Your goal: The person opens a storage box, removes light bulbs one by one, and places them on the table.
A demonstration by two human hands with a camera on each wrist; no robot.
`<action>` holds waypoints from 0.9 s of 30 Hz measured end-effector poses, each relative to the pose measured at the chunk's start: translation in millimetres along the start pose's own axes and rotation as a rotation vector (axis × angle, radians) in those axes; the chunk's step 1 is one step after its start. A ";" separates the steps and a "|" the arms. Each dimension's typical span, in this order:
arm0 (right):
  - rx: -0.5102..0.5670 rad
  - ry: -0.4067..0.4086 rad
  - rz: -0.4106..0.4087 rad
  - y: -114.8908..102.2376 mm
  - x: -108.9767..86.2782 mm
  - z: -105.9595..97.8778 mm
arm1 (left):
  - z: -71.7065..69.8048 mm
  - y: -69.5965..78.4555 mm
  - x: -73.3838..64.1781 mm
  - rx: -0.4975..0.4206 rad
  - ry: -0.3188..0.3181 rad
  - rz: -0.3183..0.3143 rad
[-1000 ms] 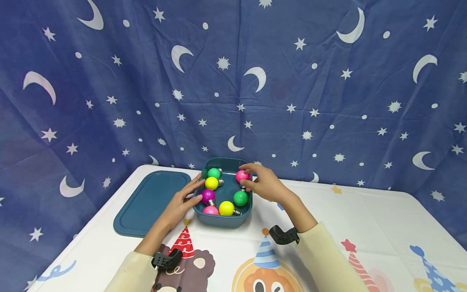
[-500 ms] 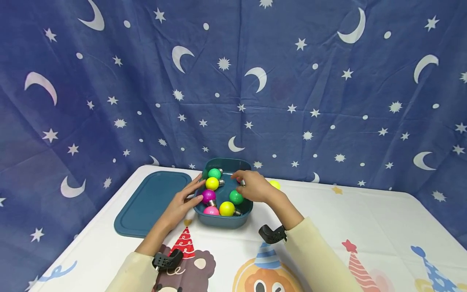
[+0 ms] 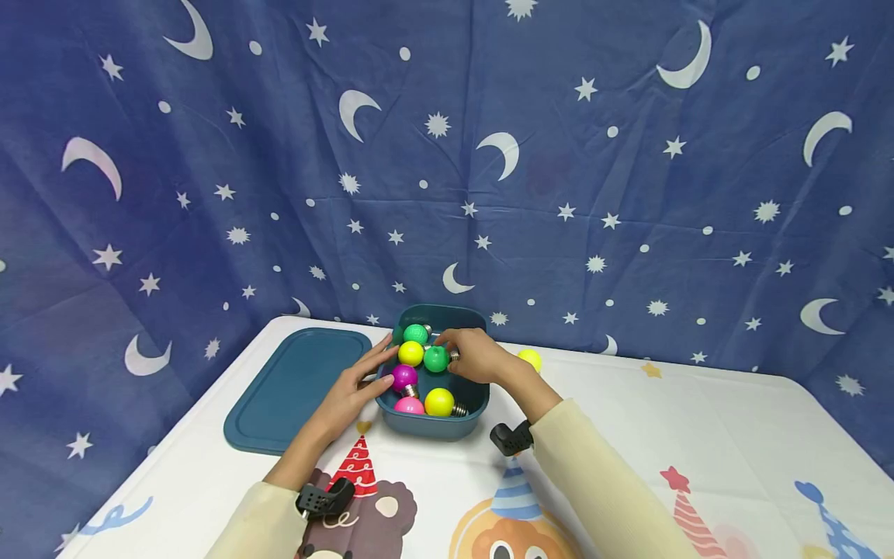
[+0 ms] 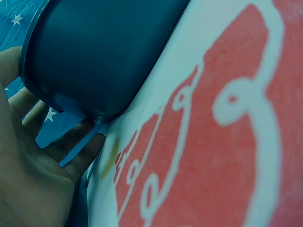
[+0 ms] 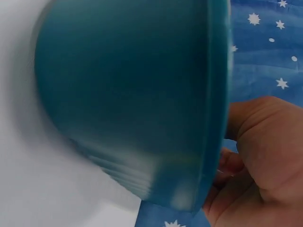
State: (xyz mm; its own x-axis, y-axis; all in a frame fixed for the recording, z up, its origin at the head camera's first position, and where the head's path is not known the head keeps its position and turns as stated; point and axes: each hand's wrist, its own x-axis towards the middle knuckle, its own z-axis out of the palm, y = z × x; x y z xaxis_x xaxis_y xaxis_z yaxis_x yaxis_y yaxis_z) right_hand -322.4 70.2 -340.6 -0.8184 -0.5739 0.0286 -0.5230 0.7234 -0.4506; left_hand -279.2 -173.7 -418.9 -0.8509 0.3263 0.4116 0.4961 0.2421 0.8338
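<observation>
A dark blue plastic box (image 3: 424,425) holds several coloured light bulbs. My left hand (image 3: 349,393) holds its left wall; in the left wrist view the thumb crosses the rim and other fingers touch outside. My right hand (image 3: 477,356) reaches over the right rim and pinches a green bulb (image 3: 436,359) near its metal base. A textured green bulb (image 3: 415,335), a yellow bulb (image 3: 410,353), a purple bulb (image 3: 403,378) and a pink bulb (image 3: 409,406) line the left side. Another yellow bulb (image 3: 439,402) lies in front. The right wrist view shows mostly the outer wall, hiding the fingertips.
A flat blue lid (image 3: 293,388) lies on the table left of the box. Behind my right wrist, a yellow bulb (image 3: 530,359) rests on the printed white tablecloth (image 3: 615,442). A blue curtain (image 3: 447,155) with moons and stars hangs behind.
My right hand has moved left and deeper into the box. The green bulb has shifted back and left with it. The right-hand pink bulb is now hidden. The left hand stays on the box.
</observation>
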 end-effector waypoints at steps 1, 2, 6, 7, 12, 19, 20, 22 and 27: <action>0.002 0.003 0.010 0.1 1.0 0.3 | 0.4 0.5 0.0 -0.003 0.000 -0.003; 0.003 0.010 0.015 0.6 2.0 0.7 | 0.6 1.0 0.1 -0.009 0.000 -0.006; 0.012 0.018 0.040 3.5 5.5 3.4 | 1.1 0.5 0.5 -0.015 0.001 -0.014; 0.016 0.019 0.041 4.4 6.4 4.3 | 1.1 0.3 0.4 -0.014 0.000 -0.016; -0.011 0.034 0.026 7.3 11.2 9.0 | 1.2 -0.6 0.4 -0.014 -0.002 -0.018; -0.054 0.027 0.016 8.8 15.2 14.4 | 0.2 -0.4 0.1 -0.019 -0.001 -0.027; -0.065 0.022 0.023 8.6 15.1 15.1 | 0.1 -0.4 0.0 -0.022 -0.001 -0.027; -0.088 0.017 0.030 8.9 15.3 16.7 | 0.0 -0.4 0.0 -0.024 -0.001 -0.025; -0.125 0.015 0.031 8.9 14.7 20.3 | -0.2 -1.2 -0.2 -0.020 -0.002 -0.015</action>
State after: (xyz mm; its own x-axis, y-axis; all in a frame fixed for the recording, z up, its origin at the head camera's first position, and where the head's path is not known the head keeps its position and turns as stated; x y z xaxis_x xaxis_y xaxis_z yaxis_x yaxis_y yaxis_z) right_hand -334.4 60.4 -362.3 -0.8379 -0.5450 0.0300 -0.5219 0.7838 -0.3366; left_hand -279.7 -174.3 -419.8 -0.8577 0.3248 0.3986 0.4800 0.2282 0.8471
